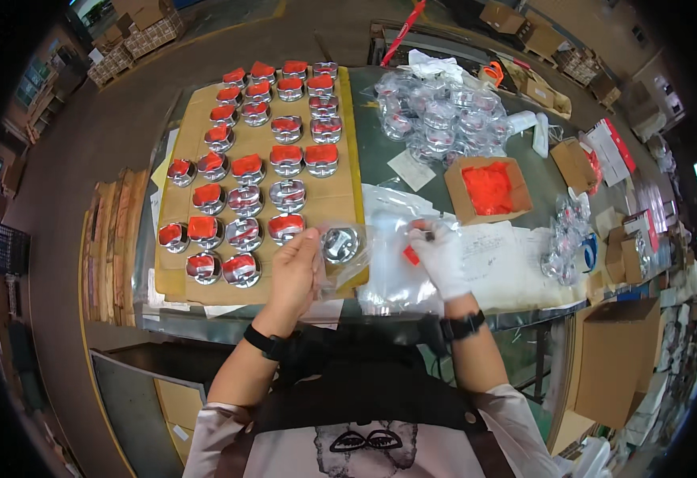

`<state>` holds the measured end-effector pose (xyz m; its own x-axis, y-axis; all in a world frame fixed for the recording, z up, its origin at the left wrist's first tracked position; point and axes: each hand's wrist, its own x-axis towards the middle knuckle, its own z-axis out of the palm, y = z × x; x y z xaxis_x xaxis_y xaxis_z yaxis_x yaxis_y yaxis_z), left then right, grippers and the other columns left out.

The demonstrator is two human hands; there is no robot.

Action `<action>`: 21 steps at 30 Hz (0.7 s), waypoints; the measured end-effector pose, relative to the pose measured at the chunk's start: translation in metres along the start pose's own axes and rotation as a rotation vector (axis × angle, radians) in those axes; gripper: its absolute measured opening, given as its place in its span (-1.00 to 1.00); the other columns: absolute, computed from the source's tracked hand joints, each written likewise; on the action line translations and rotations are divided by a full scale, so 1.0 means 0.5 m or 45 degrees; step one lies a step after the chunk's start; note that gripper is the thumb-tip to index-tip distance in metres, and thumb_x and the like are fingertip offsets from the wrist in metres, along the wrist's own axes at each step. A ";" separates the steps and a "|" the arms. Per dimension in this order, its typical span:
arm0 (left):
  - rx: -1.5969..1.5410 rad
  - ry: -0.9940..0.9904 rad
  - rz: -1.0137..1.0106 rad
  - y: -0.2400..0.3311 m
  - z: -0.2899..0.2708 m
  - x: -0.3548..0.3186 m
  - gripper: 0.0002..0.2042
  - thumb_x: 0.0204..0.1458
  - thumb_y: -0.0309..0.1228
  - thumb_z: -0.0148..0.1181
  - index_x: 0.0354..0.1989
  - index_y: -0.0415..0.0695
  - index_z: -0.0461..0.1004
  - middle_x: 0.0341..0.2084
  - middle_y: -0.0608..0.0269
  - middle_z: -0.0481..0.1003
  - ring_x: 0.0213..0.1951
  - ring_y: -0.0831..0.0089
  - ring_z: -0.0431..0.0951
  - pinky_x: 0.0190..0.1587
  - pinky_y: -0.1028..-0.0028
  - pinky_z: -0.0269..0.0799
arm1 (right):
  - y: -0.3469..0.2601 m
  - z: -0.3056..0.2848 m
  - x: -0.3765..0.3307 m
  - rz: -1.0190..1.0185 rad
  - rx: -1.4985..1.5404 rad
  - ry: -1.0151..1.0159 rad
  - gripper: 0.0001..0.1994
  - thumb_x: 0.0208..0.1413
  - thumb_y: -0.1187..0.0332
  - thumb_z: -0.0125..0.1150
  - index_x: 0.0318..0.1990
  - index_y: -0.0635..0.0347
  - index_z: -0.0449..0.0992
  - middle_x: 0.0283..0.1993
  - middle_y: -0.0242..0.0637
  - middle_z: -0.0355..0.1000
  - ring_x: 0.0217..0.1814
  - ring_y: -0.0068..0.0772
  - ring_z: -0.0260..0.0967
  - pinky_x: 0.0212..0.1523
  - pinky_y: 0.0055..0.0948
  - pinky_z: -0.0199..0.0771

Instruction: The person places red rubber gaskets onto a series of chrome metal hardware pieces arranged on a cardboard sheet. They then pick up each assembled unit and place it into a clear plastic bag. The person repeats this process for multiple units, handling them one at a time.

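Note:
My bare left hand (296, 267) is closed on the edge of a clear plastic bag (351, 276) with a silvery metal piston (340, 244) inside it. The piston is just right of my fingertips, over the right edge of the cardboard sheet. My right hand (441, 259), in a white glove, is pinched above a stack of clear plastic bags (392, 291). From its left side pokes a small red packet (410, 255). Something small and dark shows at its fingertips, too small to name. Rows of pistons (245, 201), most topped with red packets, stand on the cardboard sheet (276, 267).
An open cardboard box (488, 190) of red packets stands right of the bags. Behind it is a heap of bagged pistons (444, 115), with another bagged group (563, 239) at right. Papers (508, 255) lie on the table; wooden boards (113, 247) stand left.

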<state>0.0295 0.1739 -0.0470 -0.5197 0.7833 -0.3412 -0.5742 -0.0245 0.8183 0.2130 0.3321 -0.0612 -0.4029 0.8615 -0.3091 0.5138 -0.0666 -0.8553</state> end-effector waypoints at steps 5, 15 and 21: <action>0.074 0.002 -0.068 0.000 0.006 -0.005 -0.71 0.29 -0.26 -0.02 -0.06 -0.21 0.51 -0.72 0.55 0.23 -0.71 0.76 0.14 -0.69 0.66 -0.02 | 0.128 -0.004 0.077 -0.017 -1.024 0.099 -0.71 0.00 0.33 0.21 -0.09 0.17 0.50 -0.12 -0.02 0.51 -0.13 -0.02 0.50 -0.07 -0.15 0.50; -0.012 -0.026 -0.080 -0.013 -0.003 0.001 -0.68 0.29 -0.28 -0.04 0.02 -0.25 0.46 -0.69 0.55 0.26 -0.67 0.76 0.18 -0.64 0.68 0.04 | -0.124 0.026 -0.040 -1.290 -0.582 -0.154 -0.85 -0.01 0.46 0.15 -0.27 0.17 0.58 -0.35 -0.17 0.52 -0.30 -0.20 0.53 -0.34 -0.39 0.53; 0.239 0.015 -0.014 0.005 0.026 0.011 -0.68 0.29 -0.21 -0.04 -0.04 -0.19 0.52 -0.78 0.59 0.16 -0.78 0.73 0.07 -0.73 0.64 -0.03 | -0.110 0.173 -0.004 -1.035 -1.243 -0.387 -0.88 -0.01 0.47 0.07 -0.36 0.31 0.49 -0.37 -0.09 0.51 -0.24 -0.09 0.52 -0.26 -0.20 0.54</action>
<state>0.0335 0.1862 -0.0411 -0.5223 0.7754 -0.3549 -0.4523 0.1009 0.8862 0.1201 0.2902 -0.0497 -0.9444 0.3262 -0.0407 0.3266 0.9173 -0.2276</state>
